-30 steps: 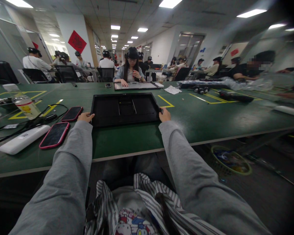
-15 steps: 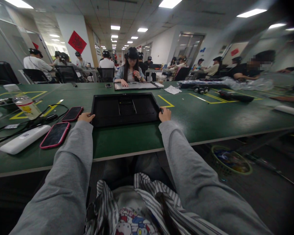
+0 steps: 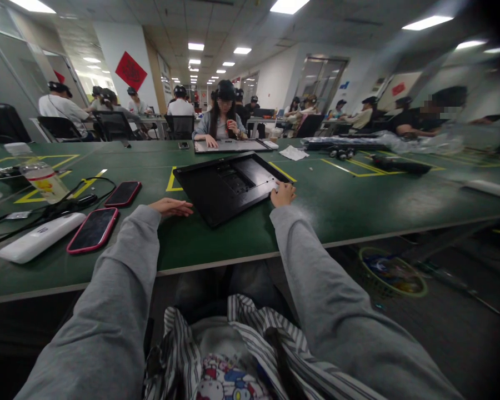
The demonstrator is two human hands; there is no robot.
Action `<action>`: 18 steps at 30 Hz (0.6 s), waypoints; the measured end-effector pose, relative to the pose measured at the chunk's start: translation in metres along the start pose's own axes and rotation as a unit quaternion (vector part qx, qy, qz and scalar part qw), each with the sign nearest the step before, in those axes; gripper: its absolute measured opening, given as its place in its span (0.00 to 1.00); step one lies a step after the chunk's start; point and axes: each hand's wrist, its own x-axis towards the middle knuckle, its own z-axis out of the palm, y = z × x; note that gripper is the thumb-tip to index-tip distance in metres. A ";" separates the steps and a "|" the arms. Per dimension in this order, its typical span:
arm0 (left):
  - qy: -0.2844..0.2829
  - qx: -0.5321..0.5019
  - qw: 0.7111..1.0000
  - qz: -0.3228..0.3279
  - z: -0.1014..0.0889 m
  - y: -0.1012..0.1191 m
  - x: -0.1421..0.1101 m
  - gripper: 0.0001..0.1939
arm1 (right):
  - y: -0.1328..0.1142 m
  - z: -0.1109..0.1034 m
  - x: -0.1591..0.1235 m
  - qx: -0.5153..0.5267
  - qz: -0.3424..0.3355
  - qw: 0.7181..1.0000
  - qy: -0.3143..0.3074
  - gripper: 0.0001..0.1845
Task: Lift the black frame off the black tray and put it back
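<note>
A black plastic monitor back cover (image 3: 216,191) lies turned at an angle on the green table, its near corner pointing towards me. Its middle has a recessed rectangular part. My right hand (image 3: 283,194) grips the cover's right edge with bent fingers. Left of the cover, my left hand (image 3: 173,207) is open, fingers stretched out towards it and holding nothing. A small gap shows between those fingertips and the cover's left side. Two phones with pink-red cases, one nearer (image 3: 93,230) and one farther (image 3: 124,194), lie to the left of my left hand.
A white power bank (image 3: 41,238), black cables and a plastic bottle (image 3: 48,180) stand or lie at left. Across the green table (image 3: 345,205), a person (image 3: 220,122) works at a flat panel (image 3: 233,145). A dark tool (image 3: 402,164) lies right; a basket (image 3: 362,261) sits below the table.
The cover has rotated from square-on to a slant, its left near corner swinging towards me. My left hand has let go of its left edge and opened. My right hand stays on the right side.
</note>
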 end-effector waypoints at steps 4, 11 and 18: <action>0.001 -0.022 1.000 -0.005 0.002 -0.001 0.004 0.24 | 0.002 0.003 0.002 0.005 0.006 1.000 -0.012 0.21; 0.057 0.005 0.998 -0.021 0.004 -0.005 0.008 0.29 | 0.004 0.006 0.004 0.002 0.008 1.000 -0.024 0.20; 0.207 0.068 0.976 -0.025 0.034 0.002 0.024 0.56 | 0.001 0.002 0.002 0.005 0.011 0.999 -0.039 0.19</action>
